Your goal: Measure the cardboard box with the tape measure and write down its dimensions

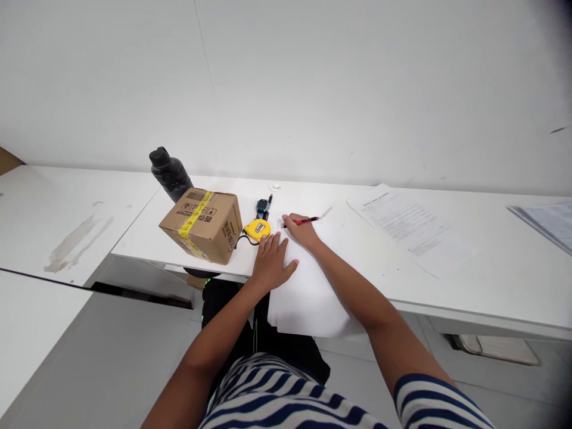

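Note:
Between the fingers of my right hand [304, 231] is a red and black pen [308, 220], its tip low over white paper [308, 292]. The sheets hang past the table's front edge. My left hand [271, 262] lies flat with fingers spread, at the paper's left edge. Just beyond its fingertips sits a yellow tape measure [258, 230] with a black strap. A dark wristwatch [262, 207] rests behind the tape measure. To the left stands a taped cardboard box [203, 223].
A black bottle [172, 173] stands behind the box against the wall. Printed sheets [397, 217] lie to the right, and more papers [547, 220] at the far right. A small white object [274, 187] is near the wall. The white table [469, 286] has a gap at left.

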The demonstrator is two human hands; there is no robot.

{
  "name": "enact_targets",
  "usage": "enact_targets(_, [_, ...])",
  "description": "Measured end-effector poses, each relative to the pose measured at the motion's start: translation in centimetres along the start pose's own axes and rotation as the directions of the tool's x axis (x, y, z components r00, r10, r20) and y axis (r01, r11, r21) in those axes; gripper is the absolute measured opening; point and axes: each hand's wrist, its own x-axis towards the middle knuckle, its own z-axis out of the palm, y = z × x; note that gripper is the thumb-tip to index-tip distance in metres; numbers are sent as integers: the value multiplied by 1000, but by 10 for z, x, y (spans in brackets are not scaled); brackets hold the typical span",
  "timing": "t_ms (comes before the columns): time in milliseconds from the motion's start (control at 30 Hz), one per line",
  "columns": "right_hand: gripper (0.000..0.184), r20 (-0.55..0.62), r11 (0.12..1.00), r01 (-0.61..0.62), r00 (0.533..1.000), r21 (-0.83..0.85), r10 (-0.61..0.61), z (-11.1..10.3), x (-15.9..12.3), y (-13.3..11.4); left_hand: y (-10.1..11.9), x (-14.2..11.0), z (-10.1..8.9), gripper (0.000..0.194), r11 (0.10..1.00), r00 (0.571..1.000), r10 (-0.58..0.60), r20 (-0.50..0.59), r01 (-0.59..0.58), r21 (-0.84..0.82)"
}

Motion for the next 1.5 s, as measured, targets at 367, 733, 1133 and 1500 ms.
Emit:
enact_targets(367, [34,34,1000,-5,999,-17,6,1,0,1,1,-2,0,67,1000,1000,20,-16,-20,-21])
enact_targets(733, [34,5,1000,8,1000,-16,-8,1,-2,2,0,-2,2,66,1000,999,23,-28,-23,12])
enact_targets(1133, [35,-26,1000,-9,1000,-24,8,1,-3,3,1,-2,0,65,1000,1000,17,-17,-17,-15])
enact_targets(1500, [34,-11,1000,-12,1000,-3,12,-1,-4,3,1,-3,2,65,1000,999,18,-36,-19,-18])
